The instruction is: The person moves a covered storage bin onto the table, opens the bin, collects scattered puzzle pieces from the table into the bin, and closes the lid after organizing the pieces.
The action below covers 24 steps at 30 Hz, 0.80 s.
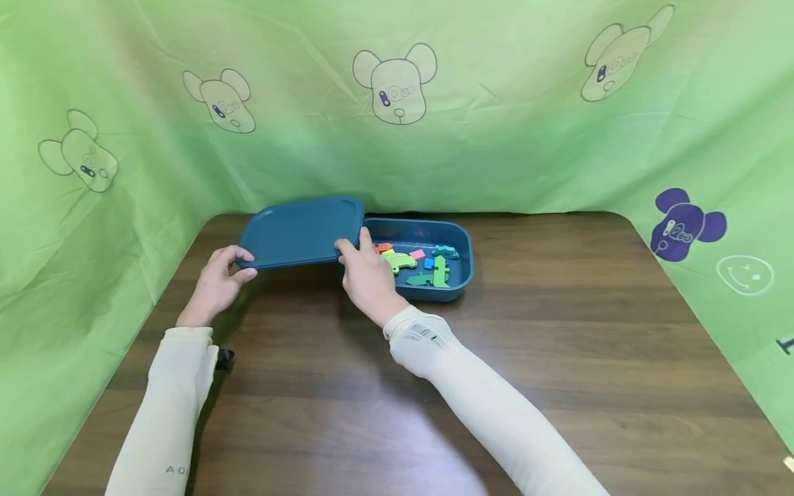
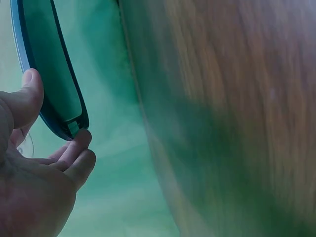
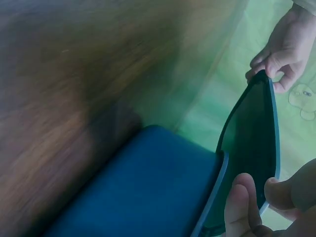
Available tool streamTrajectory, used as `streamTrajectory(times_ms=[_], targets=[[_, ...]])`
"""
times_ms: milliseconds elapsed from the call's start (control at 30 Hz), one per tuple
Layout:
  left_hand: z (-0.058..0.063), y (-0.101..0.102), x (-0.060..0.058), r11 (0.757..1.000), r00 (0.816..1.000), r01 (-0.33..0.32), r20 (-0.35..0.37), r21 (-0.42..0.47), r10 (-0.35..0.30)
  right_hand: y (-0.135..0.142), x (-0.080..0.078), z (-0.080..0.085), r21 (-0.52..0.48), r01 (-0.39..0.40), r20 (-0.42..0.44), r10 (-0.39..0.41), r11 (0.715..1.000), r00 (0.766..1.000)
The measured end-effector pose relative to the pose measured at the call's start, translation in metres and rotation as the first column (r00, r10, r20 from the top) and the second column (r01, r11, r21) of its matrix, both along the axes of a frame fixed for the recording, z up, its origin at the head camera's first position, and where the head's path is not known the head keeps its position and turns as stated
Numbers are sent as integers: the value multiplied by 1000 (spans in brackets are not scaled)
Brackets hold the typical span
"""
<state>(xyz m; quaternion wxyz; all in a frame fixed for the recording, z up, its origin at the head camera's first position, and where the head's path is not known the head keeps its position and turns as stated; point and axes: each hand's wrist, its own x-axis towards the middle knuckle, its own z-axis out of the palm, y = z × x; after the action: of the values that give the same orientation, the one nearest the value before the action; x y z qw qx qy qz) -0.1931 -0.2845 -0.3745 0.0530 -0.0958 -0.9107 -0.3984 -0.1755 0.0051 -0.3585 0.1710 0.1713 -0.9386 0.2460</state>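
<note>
A dark blue lid [image 1: 304, 231] is held raised above the table, just left of a blue box [image 1: 465, 275]. My left hand [image 1: 214, 286] pinches the lid's near left corner between thumb and fingers. At the near right corner, my right hand [image 1: 369, 279] grips the lid's edge, partly in front of the box's left side. Inside the box lie a light green car-shaped piece [image 1: 400, 262], green arrow-like pieces [image 1: 440, 271], a teal piece [image 1: 445, 251], a pink block [image 1: 418, 254], a blue block [image 1: 429, 263] and an orange piece [image 1: 382, 247]. The right wrist view shows the lid's underside [image 3: 249, 133] beside the box's outer wall [image 3: 148, 182].
A brown wood-grain table [image 1: 558, 358] stretches out in front and to the right of the box. Green cloth [image 1: 496, 158] with printed bear heads hangs around its back and sides. A small black object [image 1: 225, 359] shows beside the left sleeve.
</note>
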Motion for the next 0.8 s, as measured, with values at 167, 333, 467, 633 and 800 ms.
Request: streamTrajectory(times_ms=[167, 333, 467, 633, 800], targets=[[-2, 12, 0, 1000, 1000, 13, -21, -11, -13, 13, 4, -1, 10, 8, 11, -8, 1000, 1000], [-5, 25, -3, 1000, 999, 24, -32, -7, -24, 28, 7, -1, 16, 12, 43, -12, 1000, 999], [-5, 38, -3, 999, 999, 36, -5, -12, -36, 40, 9, 0, 28, 27, 78, -29, 999, 997], [-5, 50, 0, 998, 998, 53, 44, -18, -52, 51, 14, 0, 52, 47, 76, -51, 998, 996], [-7, 63, 3, 997, 996, 73, 56, -19, -72, 65, 20, -1, 61, 48, 68, -52, 997, 996]])
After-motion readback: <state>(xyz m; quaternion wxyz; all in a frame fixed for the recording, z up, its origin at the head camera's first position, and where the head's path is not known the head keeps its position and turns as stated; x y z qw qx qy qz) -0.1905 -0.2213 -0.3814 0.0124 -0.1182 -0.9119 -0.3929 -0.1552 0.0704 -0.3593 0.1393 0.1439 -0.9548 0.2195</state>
